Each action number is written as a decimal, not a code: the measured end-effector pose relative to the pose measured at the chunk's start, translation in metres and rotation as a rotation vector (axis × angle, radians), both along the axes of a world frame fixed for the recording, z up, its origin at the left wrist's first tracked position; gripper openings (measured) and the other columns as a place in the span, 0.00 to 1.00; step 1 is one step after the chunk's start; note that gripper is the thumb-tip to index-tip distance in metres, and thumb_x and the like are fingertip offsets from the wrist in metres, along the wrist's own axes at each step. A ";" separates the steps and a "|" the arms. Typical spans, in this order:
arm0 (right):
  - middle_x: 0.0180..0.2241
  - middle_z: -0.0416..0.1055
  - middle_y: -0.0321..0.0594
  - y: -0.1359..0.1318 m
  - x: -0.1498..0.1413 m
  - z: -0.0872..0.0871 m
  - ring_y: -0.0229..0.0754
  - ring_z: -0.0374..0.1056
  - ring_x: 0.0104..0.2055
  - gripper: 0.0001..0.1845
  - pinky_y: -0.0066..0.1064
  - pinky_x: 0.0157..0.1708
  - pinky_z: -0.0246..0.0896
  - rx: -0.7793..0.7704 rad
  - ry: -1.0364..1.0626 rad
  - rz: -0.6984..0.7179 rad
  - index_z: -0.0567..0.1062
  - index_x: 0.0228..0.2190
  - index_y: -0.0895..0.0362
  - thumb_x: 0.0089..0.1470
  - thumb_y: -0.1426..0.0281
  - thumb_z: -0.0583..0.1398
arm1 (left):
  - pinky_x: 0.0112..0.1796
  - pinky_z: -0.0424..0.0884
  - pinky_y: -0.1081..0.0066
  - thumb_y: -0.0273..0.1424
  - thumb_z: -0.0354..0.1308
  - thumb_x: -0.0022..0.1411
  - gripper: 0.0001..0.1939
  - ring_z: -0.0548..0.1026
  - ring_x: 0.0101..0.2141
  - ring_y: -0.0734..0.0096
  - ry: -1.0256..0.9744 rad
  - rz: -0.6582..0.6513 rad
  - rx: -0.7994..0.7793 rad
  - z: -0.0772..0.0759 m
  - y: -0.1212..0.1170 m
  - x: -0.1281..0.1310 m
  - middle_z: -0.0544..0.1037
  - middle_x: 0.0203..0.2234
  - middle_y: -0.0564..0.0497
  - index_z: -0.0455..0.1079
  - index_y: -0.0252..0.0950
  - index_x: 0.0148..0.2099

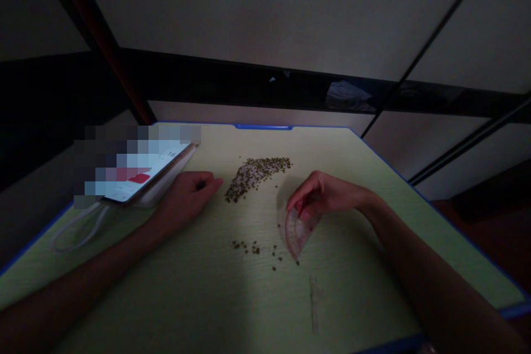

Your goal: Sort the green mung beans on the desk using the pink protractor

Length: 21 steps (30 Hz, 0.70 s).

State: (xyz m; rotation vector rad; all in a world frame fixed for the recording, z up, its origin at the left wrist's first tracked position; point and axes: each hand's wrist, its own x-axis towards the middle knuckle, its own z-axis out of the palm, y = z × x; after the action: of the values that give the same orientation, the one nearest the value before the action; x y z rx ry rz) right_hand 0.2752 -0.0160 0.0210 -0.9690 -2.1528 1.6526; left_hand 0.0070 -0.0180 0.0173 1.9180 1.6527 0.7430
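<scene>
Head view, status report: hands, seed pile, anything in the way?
Right hand holding clear protractor. Left hand loosely curled beside seed pile. Stray seeds near protractor's lower tip. Phone by left hand.

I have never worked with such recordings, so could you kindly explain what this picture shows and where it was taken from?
There is no machine: a person uses two bare hands, seen from a head-worn camera looking forward and down. On the table lie a larger patch of grains, dark and pale, a smaller scatter of dark grains nearer the person, and a thin strip. A device with a lit screen stands at left. The right hand holds a clear protractor; the left hand is curled.
</scene>
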 end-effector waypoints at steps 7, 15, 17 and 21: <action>0.24 0.73 0.37 -0.002 0.002 0.003 0.31 0.66 0.23 0.15 0.22 0.25 0.62 -0.033 -0.054 0.052 0.78 0.33 0.62 0.37 0.75 0.65 | 0.21 0.51 0.76 0.34 0.47 0.53 0.17 0.54 0.18 0.80 0.022 -0.007 -0.017 0.003 -0.002 0.001 0.52 0.13 0.59 0.49 0.36 0.17; 0.26 0.74 0.39 -0.005 -0.003 0.006 0.33 0.67 0.25 0.15 0.24 0.26 0.63 -0.029 -0.093 0.096 0.77 0.34 0.62 0.39 0.75 0.64 | 0.21 0.51 0.76 0.35 0.47 0.53 0.17 0.53 0.18 0.80 -0.001 -0.015 -0.015 0.001 -0.001 0.001 0.51 0.13 0.60 0.49 0.36 0.17; 0.25 0.74 0.39 -0.007 -0.006 0.007 0.33 0.66 0.24 0.15 0.23 0.26 0.62 0.001 -0.095 0.101 0.78 0.34 0.63 0.39 0.74 0.64 | 0.21 0.51 0.76 0.35 0.47 0.53 0.17 0.53 0.18 0.80 -0.002 -0.012 -0.011 0.001 -0.001 0.001 0.51 0.13 0.59 0.49 0.36 0.16; 0.24 0.73 0.38 -0.007 -0.007 0.006 0.32 0.65 0.23 0.15 0.22 0.23 0.60 0.006 -0.082 0.071 0.77 0.34 0.63 0.39 0.74 0.64 | 0.20 0.52 0.75 0.36 0.47 0.52 0.17 0.54 0.17 0.79 0.002 0.002 -0.003 0.001 0.000 0.001 0.52 0.12 0.59 0.49 0.37 0.16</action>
State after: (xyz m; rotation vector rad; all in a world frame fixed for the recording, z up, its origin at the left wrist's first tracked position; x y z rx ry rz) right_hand 0.2680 -0.0231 0.0267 -0.9851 -2.2688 1.6646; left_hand 0.0079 -0.0175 0.0178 1.9159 1.6555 0.7393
